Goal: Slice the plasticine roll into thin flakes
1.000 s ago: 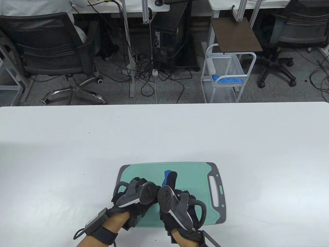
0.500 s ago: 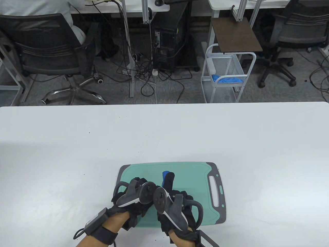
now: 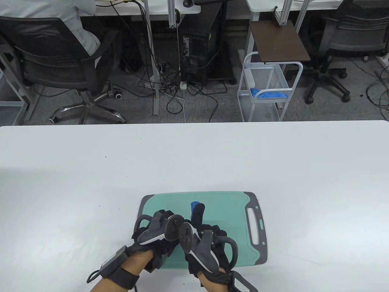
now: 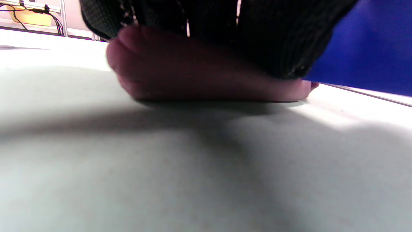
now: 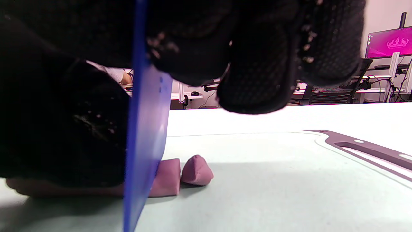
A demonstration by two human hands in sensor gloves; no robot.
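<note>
A mauve plasticine roll (image 4: pixel 206 77) lies on the green cutting board (image 3: pixel 225 210). My left hand (image 3: pixel 161 225) presses down on it from above. My right hand (image 3: pixel 200 222) grips a blue plastic blade (image 5: pixel 145 138), whose tip shows in the table view (image 3: pixel 194 205). The blade stands on edge down in the roll (image 5: pixel 64 190). To its right lie a cut slice (image 5: pixel 165 177) touching the blade and a small end piece (image 5: pixel 196 174). In the table view the hands hide the roll.
The cutting board has a grey handle end (image 3: pixel 255 225) with a slot on its right. The white table (image 3: pixel 194 158) spreads around the board. Beyond its far edge stand office chairs (image 3: pixel 60 64) and a white wire cart (image 3: pixel 267 88).
My right hand and the blue blade have shifted a little to the left, toward my left hand. My left hand has stayed in place on the roll.
</note>
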